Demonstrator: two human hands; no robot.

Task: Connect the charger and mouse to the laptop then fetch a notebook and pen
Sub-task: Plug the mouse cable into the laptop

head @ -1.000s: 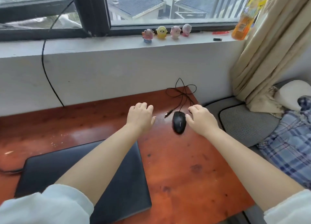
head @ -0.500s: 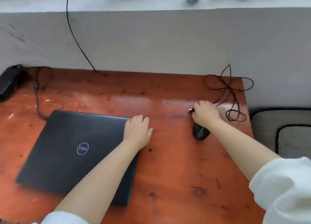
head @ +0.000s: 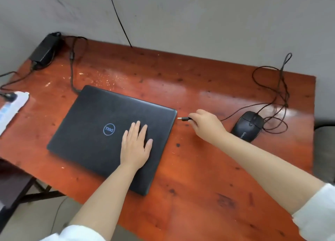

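White sleeve cuffs sit at the near edge of view, both forearms bare and reaching forward over a reddish-brown wooden table (head: 199, 195) with dark spots and pale scuffs.

Left hand (head: 136, 146): flat, palm down, fingers spread, pressing on the lid of the closed matte-black laptop (head: 94, 137). Laptop lies skewed on the table, blue ring logo just left of the hand.

Right hand (head: 206, 125): fingers pinched together on the black USB plug (head: 183, 118), metal tip pointing at the laptop's right edge, just beside it but not inserted.

Black wired mouse (head: 248, 125): on the table right of the right wrist, untouched. Its thin black cable (head: 282, 88) runs in loose loops toward the far right corner and back to the plug.

Further back, left: a black cord (head: 71, 68) runs from the laptop's far-left corner to the black rectangular charger brick (head: 46, 48) at the far-left table corner. Whether the cord is seated in the port cannot be told. A white power strip (head: 12, 106) sits at the left edge, partly cut off.

Grey wall (head: 199, 19) behind, with one black wire (head: 118, 17) hanging down it.
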